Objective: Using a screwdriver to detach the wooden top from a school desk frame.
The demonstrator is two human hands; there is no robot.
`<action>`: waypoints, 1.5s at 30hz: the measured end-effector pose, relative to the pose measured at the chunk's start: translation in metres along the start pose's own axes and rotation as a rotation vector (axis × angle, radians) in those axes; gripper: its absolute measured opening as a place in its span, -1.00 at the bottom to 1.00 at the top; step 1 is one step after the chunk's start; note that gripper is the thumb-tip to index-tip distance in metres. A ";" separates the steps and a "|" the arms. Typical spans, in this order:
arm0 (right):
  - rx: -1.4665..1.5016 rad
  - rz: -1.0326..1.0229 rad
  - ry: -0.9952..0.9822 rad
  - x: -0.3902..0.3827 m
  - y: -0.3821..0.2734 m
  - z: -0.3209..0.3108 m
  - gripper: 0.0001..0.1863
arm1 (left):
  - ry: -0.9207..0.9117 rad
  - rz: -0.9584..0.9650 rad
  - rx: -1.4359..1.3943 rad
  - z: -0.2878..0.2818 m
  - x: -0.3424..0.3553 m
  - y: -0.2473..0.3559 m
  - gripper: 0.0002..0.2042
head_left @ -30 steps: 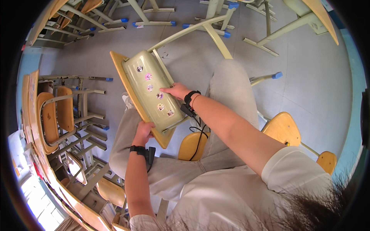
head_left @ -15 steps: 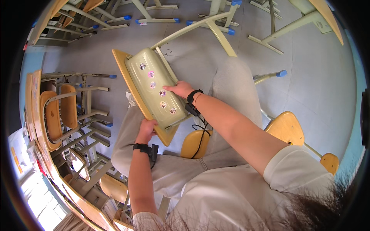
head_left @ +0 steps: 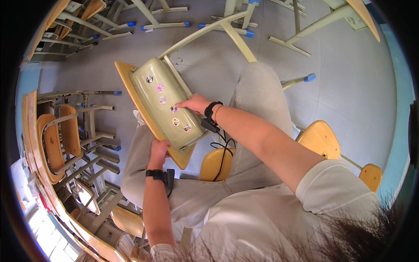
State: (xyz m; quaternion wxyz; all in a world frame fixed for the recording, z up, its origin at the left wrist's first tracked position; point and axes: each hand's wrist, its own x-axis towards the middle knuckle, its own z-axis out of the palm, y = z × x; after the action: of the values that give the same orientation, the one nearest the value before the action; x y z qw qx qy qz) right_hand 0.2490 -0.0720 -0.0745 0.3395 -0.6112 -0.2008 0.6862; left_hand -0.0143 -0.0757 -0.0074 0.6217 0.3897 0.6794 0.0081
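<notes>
Now the overturned desk (head_left: 168,105) sits tilted on the person's lap, slightly farther left than before. Left hand (head_left: 158,149) grips its near wooden edge, fingers curled; right hand (head_left: 194,103) presses fingertips beside a small sticker (head_left: 173,108) on its green underside.

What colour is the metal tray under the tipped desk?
Pale green tray, seen in the head view.

A grey tiled floor (head_left: 349,87) carries everything. Pale green desk frames (head_left: 244,39) stand toward its far edge. Wooden chairs (head_left: 52,139) crowd its left edge.
</notes>
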 end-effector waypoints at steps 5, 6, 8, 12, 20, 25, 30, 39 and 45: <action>0.000 0.046 -0.052 -0.007 -0.006 -0.006 -0.39 | 0.050 0.018 0.010 -0.003 0.000 -0.003 -0.63; 0.026 0.023 0.002 -0.008 -0.004 -0.006 -0.44 | 0.050 0.016 0.006 -0.003 -0.001 -0.002 -0.63; 0.046 0.005 0.050 -0.008 -0.001 -0.007 -0.49 | 0.079 0.044 -0.011 -0.004 -0.004 -0.002 -0.64; -0.158 0.202 0.191 0.010 0.024 -0.048 -0.73 | 0.040 0.067 0.013 0.006 0.001 0.010 -0.63; -0.143 0.422 0.357 -0.017 0.066 -0.041 -0.82 | 0.086 0.094 0.049 -0.006 0.008 -0.002 -0.61; -0.060 0.514 0.292 -0.015 0.076 -0.030 -0.82 | 0.081 0.115 0.044 -0.012 0.012 -0.004 -0.62; -0.487 0.347 0.107 0.018 0.082 -0.063 -0.80 | 0.064 0.168 0.035 0.001 0.018 0.007 -0.64; -0.360 -0.128 1.083 0.016 0.043 -0.130 -0.75 | 0.103 0.130 0.086 -0.017 -0.002 -0.005 -0.64; -0.472 0.096 0.200 0.025 0.087 -0.116 -0.66 | 0.120 0.126 0.088 -0.005 0.009 -0.002 -0.64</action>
State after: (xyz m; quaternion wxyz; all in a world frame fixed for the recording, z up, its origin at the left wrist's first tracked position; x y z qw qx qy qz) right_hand 0.3425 -0.1305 -0.1720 0.1728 -0.7472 -0.2917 0.5717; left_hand -0.0189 -0.0696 -0.0150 0.5605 0.4576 0.6891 0.0405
